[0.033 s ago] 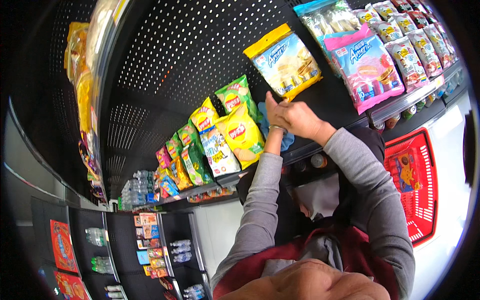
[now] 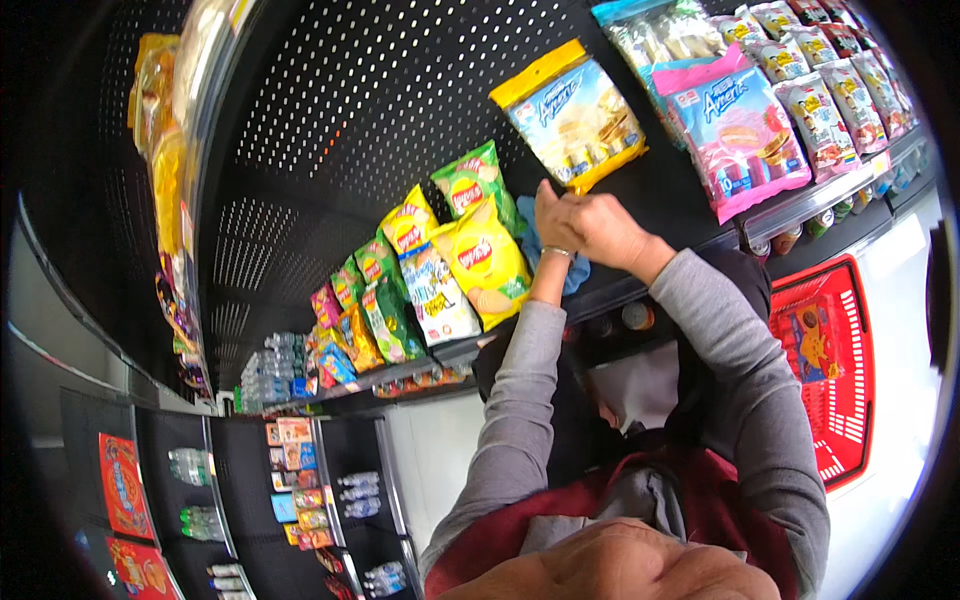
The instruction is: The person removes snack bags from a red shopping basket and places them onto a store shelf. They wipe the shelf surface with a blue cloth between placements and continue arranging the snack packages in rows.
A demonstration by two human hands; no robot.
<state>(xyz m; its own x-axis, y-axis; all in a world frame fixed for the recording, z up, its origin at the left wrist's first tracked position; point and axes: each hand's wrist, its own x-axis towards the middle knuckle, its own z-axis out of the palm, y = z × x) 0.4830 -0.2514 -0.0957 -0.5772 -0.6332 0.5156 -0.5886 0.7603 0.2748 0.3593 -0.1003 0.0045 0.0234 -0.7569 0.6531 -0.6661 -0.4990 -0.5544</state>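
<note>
Fingers of left hand (image 2: 555, 228) and right hand (image 2: 608, 232) remain curled together, grip unclear, near the yellow pack (image 2: 573, 118) and blue cloth (image 2: 576, 279); the pack sits unshifted on its shelf (image 2: 680, 205).

The bare right hand (image 2: 606, 232) partly hid the bare left hand (image 2: 556, 222); both covered part of the crumpled blue cloth (image 2: 578, 277). The lower edge cropped a flat red-and-yellow panel (image 2: 140, 572).
</note>
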